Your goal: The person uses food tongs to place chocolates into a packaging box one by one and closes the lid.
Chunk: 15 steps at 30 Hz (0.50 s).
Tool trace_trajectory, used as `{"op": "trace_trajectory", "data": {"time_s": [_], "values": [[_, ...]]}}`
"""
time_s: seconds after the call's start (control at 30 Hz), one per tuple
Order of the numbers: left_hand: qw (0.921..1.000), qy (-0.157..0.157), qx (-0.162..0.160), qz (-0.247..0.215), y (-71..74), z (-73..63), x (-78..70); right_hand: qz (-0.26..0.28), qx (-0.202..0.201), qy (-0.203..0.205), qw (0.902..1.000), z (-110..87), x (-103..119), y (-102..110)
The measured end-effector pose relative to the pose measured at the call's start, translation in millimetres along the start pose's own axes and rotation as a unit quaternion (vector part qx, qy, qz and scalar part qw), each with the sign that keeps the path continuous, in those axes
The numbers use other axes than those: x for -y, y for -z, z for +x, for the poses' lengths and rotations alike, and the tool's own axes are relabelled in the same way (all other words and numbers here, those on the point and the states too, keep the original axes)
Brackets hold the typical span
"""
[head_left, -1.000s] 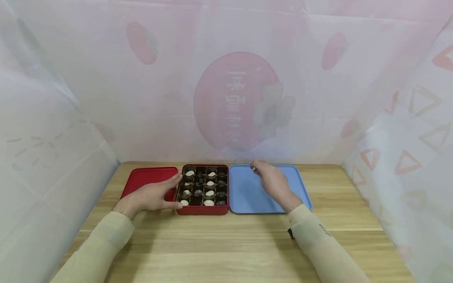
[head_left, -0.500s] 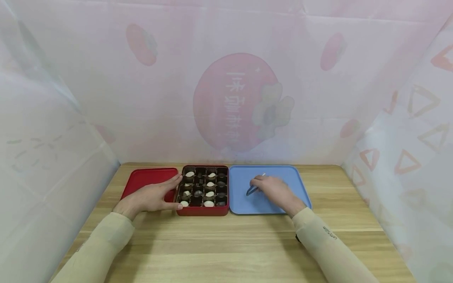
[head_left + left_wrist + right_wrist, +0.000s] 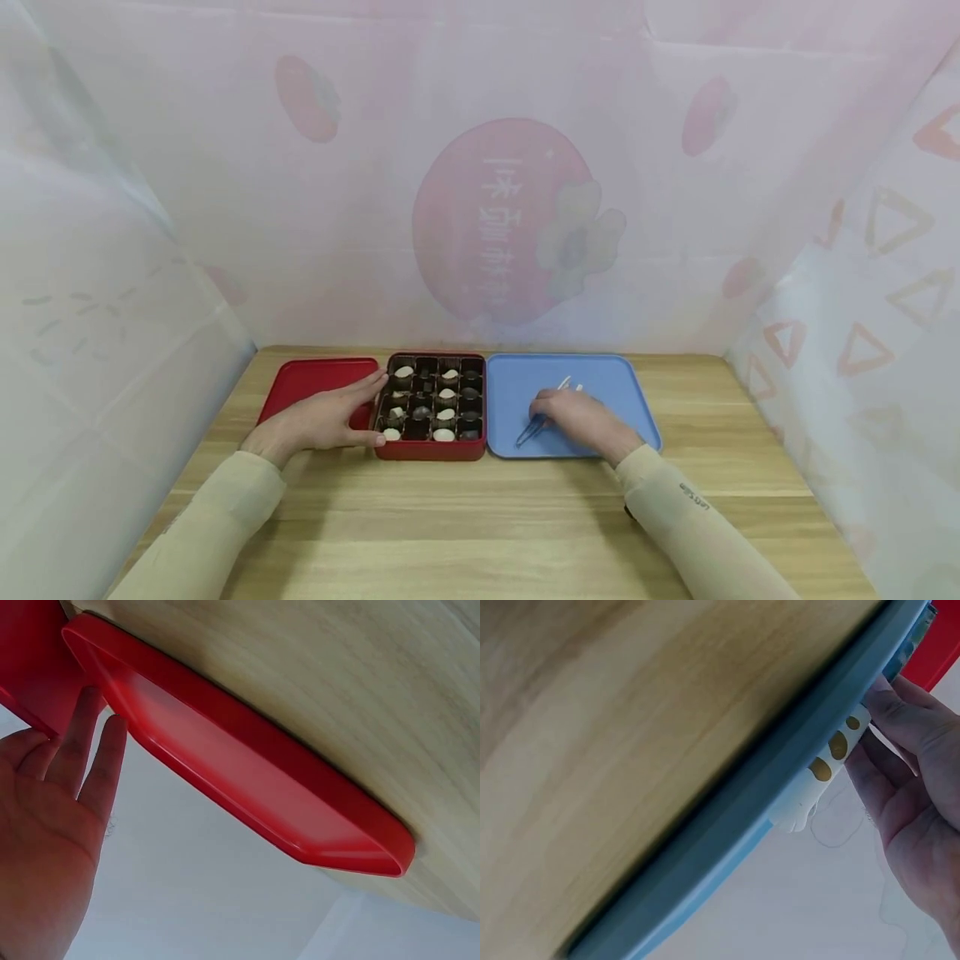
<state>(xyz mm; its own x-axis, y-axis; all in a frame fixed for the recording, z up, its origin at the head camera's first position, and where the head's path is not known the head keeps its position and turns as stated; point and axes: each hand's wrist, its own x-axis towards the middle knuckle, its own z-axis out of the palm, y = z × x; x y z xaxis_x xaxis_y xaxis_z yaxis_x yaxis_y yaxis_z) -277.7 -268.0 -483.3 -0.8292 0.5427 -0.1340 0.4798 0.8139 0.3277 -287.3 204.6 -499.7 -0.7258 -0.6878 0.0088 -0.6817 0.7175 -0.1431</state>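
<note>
My left hand (image 3: 318, 419) rests against the left side of a red box (image 3: 431, 450), fingers and thumb spread straight. Inside the box, a dark divided insert holds white and dark chocolates (image 3: 444, 435). In the left wrist view the left hand's palm (image 3: 45, 840) shows beside the red lid (image 3: 232, 750). My right hand (image 3: 581, 417) holds small metal tongs (image 3: 531, 430) low over a blue tray (image 3: 517, 375). The tongs' white paw-shaped ends (image 3: 821, 765) have yellow-brown spots and lie close to the tray rim in the right wrist view. Whether the tongs touch the tray, I cannot tell.
The red lid (image 3: 300, 375) lies left of the box, partly behind the left hand. Box and blue tray stand side by side on a wooden table (image 3: 450, 525). A pale printed curtain (image 3: 360, 208) encloses the back and sides.
My right hand has come down and nearer over the blue tray. The tongs, mostly hidden before, have turned so that their metal end points toward the near left. The left hand stays put.
</note>
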Motion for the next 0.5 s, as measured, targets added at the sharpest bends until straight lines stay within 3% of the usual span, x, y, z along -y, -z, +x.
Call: {"op": "trace_trajectory", "data": {"time_s": [0.13,0.37,0.5], "values": [[0.9997,-0.012,-0.023,-0.003,-0.2,-2.1,1.4,0.01,0.009,-0.013,0.9998,-2.6,0,-1],[0.9971,0.016,-0.068,0.03,6.7,-15.8,-1.8,0.015,-0.009,-0.006,0.9998,-4.3,5,6],[0.9966,0.013,-0.057,0.059,1.0,-20.5,0.9,0.014,-0.016,-0.011,0.9997,-4.0,11,11]]}}
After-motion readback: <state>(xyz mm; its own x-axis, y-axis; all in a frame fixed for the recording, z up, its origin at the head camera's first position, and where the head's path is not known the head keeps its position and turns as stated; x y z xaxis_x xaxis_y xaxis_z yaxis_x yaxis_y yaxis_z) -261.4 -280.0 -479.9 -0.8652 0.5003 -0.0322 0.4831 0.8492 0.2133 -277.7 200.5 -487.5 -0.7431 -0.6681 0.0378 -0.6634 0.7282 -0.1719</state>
